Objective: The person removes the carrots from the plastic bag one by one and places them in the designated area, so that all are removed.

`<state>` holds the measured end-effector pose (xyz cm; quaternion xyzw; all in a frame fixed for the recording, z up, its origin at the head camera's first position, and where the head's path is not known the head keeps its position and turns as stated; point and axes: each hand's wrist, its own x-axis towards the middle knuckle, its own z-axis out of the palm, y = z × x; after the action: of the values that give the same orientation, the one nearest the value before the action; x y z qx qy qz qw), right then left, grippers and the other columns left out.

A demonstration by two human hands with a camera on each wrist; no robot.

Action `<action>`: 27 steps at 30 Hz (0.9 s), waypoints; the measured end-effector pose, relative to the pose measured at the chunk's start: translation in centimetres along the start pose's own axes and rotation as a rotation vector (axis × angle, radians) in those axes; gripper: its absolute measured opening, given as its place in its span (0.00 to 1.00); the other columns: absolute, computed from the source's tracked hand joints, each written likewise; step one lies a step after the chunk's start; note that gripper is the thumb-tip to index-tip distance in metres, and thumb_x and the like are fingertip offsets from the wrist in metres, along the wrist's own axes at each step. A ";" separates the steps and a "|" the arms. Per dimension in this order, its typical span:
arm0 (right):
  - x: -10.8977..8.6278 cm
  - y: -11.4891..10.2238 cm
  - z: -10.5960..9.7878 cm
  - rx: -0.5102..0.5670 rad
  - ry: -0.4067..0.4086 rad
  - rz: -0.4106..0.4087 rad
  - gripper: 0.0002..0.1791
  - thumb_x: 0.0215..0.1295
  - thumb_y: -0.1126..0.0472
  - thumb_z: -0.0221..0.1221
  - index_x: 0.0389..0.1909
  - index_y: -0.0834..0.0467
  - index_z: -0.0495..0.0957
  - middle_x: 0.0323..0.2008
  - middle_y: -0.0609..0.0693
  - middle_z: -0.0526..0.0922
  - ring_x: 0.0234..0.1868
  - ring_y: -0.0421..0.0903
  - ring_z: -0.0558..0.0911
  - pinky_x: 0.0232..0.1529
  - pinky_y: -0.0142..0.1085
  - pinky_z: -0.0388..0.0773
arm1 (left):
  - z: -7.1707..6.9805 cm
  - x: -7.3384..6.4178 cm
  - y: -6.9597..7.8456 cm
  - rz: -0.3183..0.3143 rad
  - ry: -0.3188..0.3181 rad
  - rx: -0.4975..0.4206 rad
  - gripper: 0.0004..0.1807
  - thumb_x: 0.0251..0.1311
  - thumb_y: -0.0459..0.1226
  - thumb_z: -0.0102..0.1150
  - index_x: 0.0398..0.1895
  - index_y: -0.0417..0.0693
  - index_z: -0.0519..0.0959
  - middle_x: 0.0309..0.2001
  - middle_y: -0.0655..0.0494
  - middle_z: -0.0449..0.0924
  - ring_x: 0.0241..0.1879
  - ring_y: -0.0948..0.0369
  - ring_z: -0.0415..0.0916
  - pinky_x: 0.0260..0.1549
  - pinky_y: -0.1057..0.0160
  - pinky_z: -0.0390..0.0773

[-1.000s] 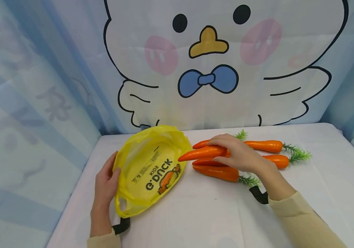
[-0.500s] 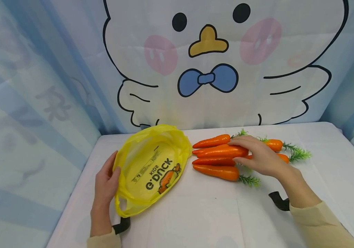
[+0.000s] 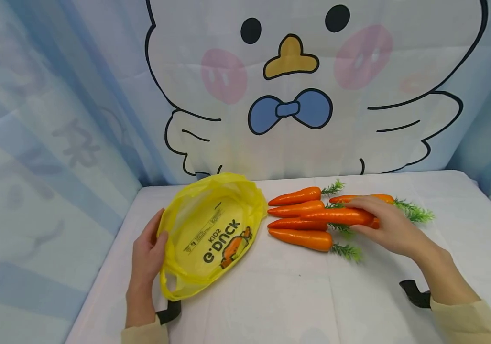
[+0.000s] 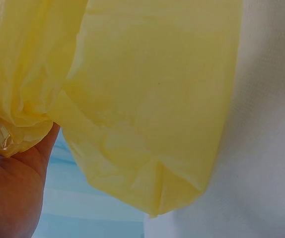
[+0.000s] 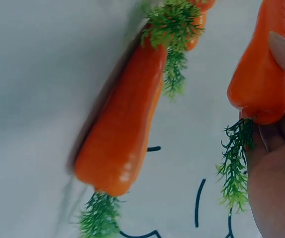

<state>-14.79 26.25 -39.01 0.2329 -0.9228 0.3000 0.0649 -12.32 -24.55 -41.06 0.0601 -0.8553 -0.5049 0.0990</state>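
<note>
My left hand (image 3: 147, 251) grips the left rim of a yellow plastic bag (image 3: 193, 229), whose mouth gapes towards me; dark print shows inside. In the left wrist view the bag (image 4: 152, 99) bulges across most of the picture, and the hand (image 4: 16, 191) is partly covered by it. My right hand (image 3: 393, 229) holds an orange toy carrot (image 3: 335, 216) by its thick end, raised over the row of carrots with its tip pointing left. The right wrist view shows the thumb against this carrot (image 5: 259, 87), its green leaves hanging beneath.
Several more carrots lie on the white cloth, including a back one (image 3: 295, 196) and a front one (image 3: 301, 239), tips towards the bag. Another carrot (image 3: 384, 197) lies behind my right hand. A printed curtain (image 3: 288, 157) stands behind the table.
My right hand has moved right, away from the bag, with the carrot still in its grasp, uncovering the carrots on the left. The left hand and bag have stayed put.
</note>
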 end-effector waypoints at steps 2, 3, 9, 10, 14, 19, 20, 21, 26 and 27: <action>-0.6 0.5 0.0 -0.021 0.027 -0.010 0.27 0.56 0.67 0.72 0.58 0.59 0.78 0.57 0.59 0.80 0.56 0.61 0.75 0.53 0.60 0.73 | 0.0 0.1 0.1 0.007 -0.003 0.002 0.30 0.75 0.34 0.45 0.79 0.53 0.60 0.76 0.53 0.60 0.72 0.53 0.59 0.70 0.50 0.61; -0.8 0.7 0.0 -0.033 0.042 -0.018 0.27 0.55 0.68 0.73 0.57 0.59 0.79 0.55 0.58 0.80 0.55 0.60 0.76 0.52 0.58 0.74 | 0.0 0.1 0.1 0.006 -0.003 0.003 0.30 0.74 0.34 0.45 0.79 0.53 0.60 0.76 0.53 0.60 0.72 0.53 0.59 0.70 0.50 0.61; -2.2 1.9 -0.2 -0.086 0.101 -0.045 0.27 0.51 0.67 0.75 0.54 0.58 0.81 0.53 0.53 0.82 0.51 0.52 0.77 0.51 0.28 0.69 | -0.1 0.2 0.2 -0.003 -0.007 0.000 0.30 0.75 0.34 0.44 0.79 0.53 0.59 0.76 0.53 0.60 0.72 0.52 0.59 0.70 0.50 0.61; -2.4 2.1 -0.2 -0.088 0.101 -0.042 0.27 0.51 0.67 0.75 0.54 0.57 0.81 0.53 0.53 0.82 0.51 0.52 0.77 0.51 0.25 0.67 | -0.1 0.2 0.2 -0.003 -0.007 0.001 0.30 0.75 0.34 0.44 0.79 0.53 0.60 0.76 0.53 0.60 0.72 0.52 0.60 0.70 0.50 0.61; -3.4 2.7 -0.4 -0.100 0.099 -0.027 0.28 0.50 0.67 0.76 0.55 0.58 0.81 0.51 0.54 0.82 0.48 0.51 0.76 0.47 0.20 0.65 | 0.1 0.2 0.1 -0.006 -0.001 0.008 0.30 0.74 0.34 0.44 0.79 0.53 0.60 0.76 0.53 0.61 0.71 0.53 0.61 0.70 0.50 0.61; -4.6 3.6 -0.3 -0.114 0.113 -0.019 0.30 0.46 0.70 0.77 0.54 0.58 0.81 0.50 0.55 0.82 0.47 0.50 0.74 0.47 0.17 0.63 | 0.1 0.2 0.0 -0.005 0.003 0.005 0.30 0.74 0.33 0.44 0.79 0.53 0.61 0.75 0.53 0.61 0.72 0.53 0.60 0.70 0.50 0.61; -4.8 3.8 -0.3 -0.113 0.114 -0.020 0.30 0.45 0.70 0.77 0.54 0.58 0.81 0.50 0.55 0.83 0.47 0.50 0.74 0.47 0.16 0.62 | 0.1 0.2 0.0 -0.005 0.002 0.003 0.30 0.74 0.33 0.44 0.79 0.53 0.61 0.75 0.53 0.61 0.72 0.53 0.60 0.70 0.50 0.61; -5.0 3.9 -0.3 -0.111 0.114 -0.019 0.30 0.45 0.70 0.77 0.54 0.58 0.81 0.50 0.55 0.83 0.48 0.51 0.75 0.48 0.16 0.62 | 0.0 0.1 0.0 -0.004 0.000 0.001 0.30 0.74 0.33 0.44 0.79 0.53 0.61 0.75 0.53 0.61 0.72 0.53 0.60 0.70 0.50 0.61; -6.0 4.6 -0.4 -0.108 0.080 0.031 0.29 0.47 0.69 0.77 0.54 0.59 0.81 0.51 0.60 0.82 0.48 0.57 0.77 0.45 0.18 0.63 | 0.0 0.1 -0.1 -0.005 -0.003 0.003 0.30 0.74 0.34 0.44 0.79 0.53 0.60 0.75 0.53 0.61 0.72 0.53 0.61 0.70 0.50 0.61; -6.2 4.7 -0.4 -0.112 0.070 0.046 0.29 0.47 0.68 0.77 0.54 0.60 0.81 0.51 0.61 0.81 0.47 0.57 0.77 0.44 0.19 0.64 | 0.0 0.1 -0.1 -0.004 -0.003 0.007 0.30 0.74 0.34 0.44 0.79 0.53 0.60 0.75 0.53 0.61 0.72 0.53 0.61 0.70 0.50 0.61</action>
<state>-11.53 32.30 -42.75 0.1970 -0.9404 0.2574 0.1031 -12.40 -24.65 -41.14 0.0613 -0.8570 -0.5024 0.0968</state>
